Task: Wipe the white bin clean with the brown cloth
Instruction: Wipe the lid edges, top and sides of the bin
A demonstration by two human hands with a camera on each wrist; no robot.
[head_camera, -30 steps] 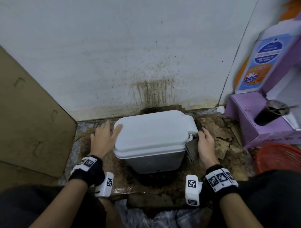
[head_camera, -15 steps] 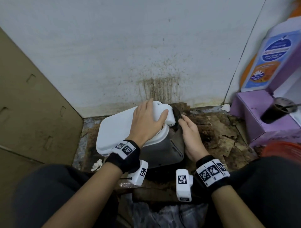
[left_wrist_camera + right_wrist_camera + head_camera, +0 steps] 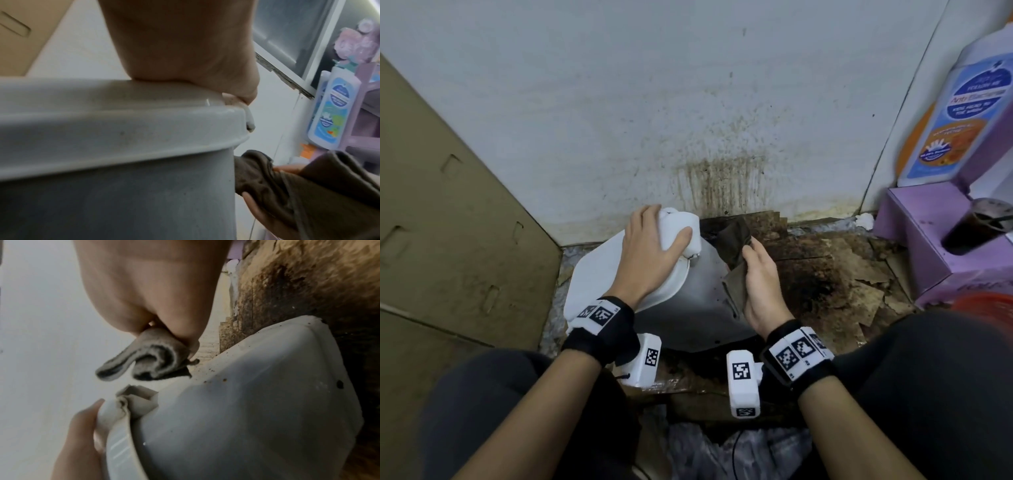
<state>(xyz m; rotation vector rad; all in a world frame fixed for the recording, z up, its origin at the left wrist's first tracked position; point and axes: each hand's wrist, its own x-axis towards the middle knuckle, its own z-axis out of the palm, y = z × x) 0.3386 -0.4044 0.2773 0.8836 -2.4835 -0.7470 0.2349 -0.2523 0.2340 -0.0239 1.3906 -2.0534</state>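
Note:
The white bin (image 3: 688, 294) stands on the dirty floor, tilted to the left, its lid closed. My left hand (image 3: 650, 250) grips the lid's hinged end, fingers curled over the far edge and thumb on the near side; its palm (image 3: 185, 48) presses on the lid (image 3: 102, 104). My right hand (image 3: 760, 281) holds the brown cloth (image 3: 734, 246) bunched against the bin's right side. In the right wrist view the rolled cloth (image 3: 152, 358) is pinched between my fingers just above the bin's grey wall (image 3: 246, 418), which carries brown specks.
A stained white wall (image 3: 688, 102) is close behind the bin. Brown cardboard (image 3: 448, 222) leans on the left. On the right stand a purple shelf (image 3: 928, 240) with a dark drink cup (image 3: 976, 226) and a soap bottle (image 3: 962, 113), with an orange basket (image 3: 989, 299) below. The floor (image 3: 842, 274) is grimy and peeling.
My left hand went from the bin's left side onto the lid's hinge end. The bin tipped and turned to the left. My right hand now holds the brown cloth up against the bin's side.

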